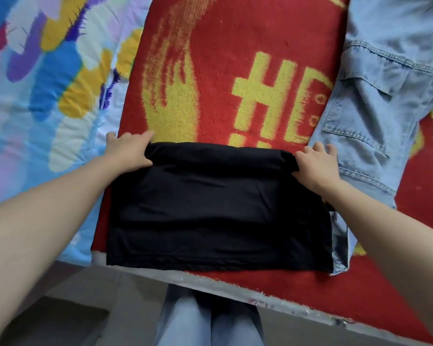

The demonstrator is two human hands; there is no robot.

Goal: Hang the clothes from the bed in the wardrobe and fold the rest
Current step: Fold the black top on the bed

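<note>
Where blanket [235, 41] shows yellow "H", left hand [128, 154] and right hand [316, 166] grip black garment [218, 211].

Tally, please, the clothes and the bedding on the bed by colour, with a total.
Black: 1, the black garment
Light blue: 1, the denim garment
Red and yellow: 1, the blanket
Multicoloured: 1, the quilt
Total: 4

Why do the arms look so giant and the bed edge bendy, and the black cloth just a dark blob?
Head view: the wide-angle lens swells the near forearms and bows the bed edge; soft, even light, no glare; the black cloth swallows light, so its folds barely show.
</note>
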